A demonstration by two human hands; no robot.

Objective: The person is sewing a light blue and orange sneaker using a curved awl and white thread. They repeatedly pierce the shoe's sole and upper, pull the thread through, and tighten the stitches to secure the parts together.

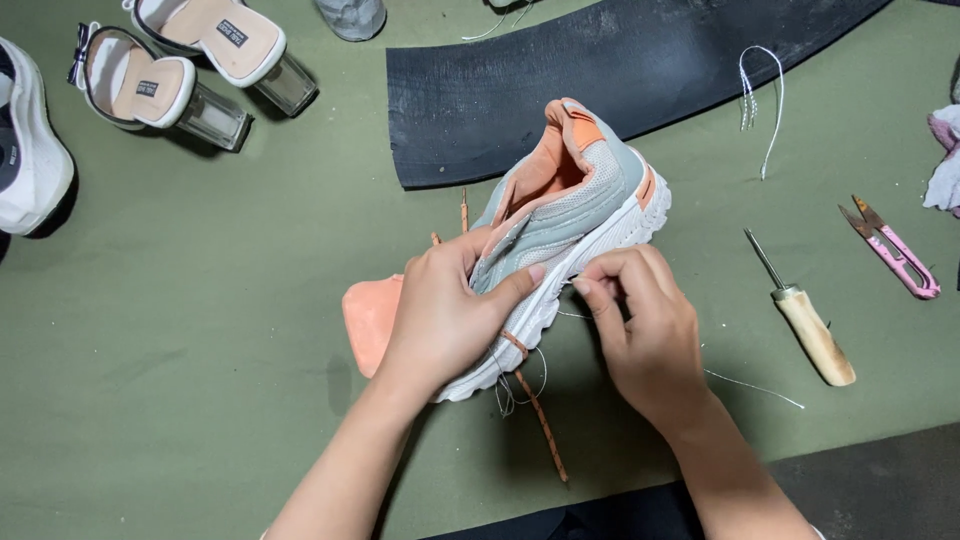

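In the middle of the frame, on the olive-green tabletop (200,400), lies a grey and peach sneaker (570,215) with a white sole, tilted on its side so that the sole faces the lower right. The left hand (445,310) wraps over the front part of the sneaker, fingers curled on the upper and the thumb stretched along the edge of the sole. The right hand (645,330) is just beside it, at the sole edge; its thumb and forefinger are pressed together in a pinch, most likely on a thin white thread (755,388) that runs out to the right, but the pinched thing itself is too small to tell surely. An orange shoelace (540,425) hangs from under the sneaker toward the bottom of the frame. A peach insole (370,320) sticks out to the left from under the left hand.

Behind the sneaker, in the upper centre, lies a curved black rubber strip (600,70). At the right side of the frame are a wooden-handled awl (812,330), pink thread snips (895,250) and a loose piece of white thread (768,100). In the upper left stand two clear-heeled sandals (180,70), and a white shoe (30,150) is at the left edge.
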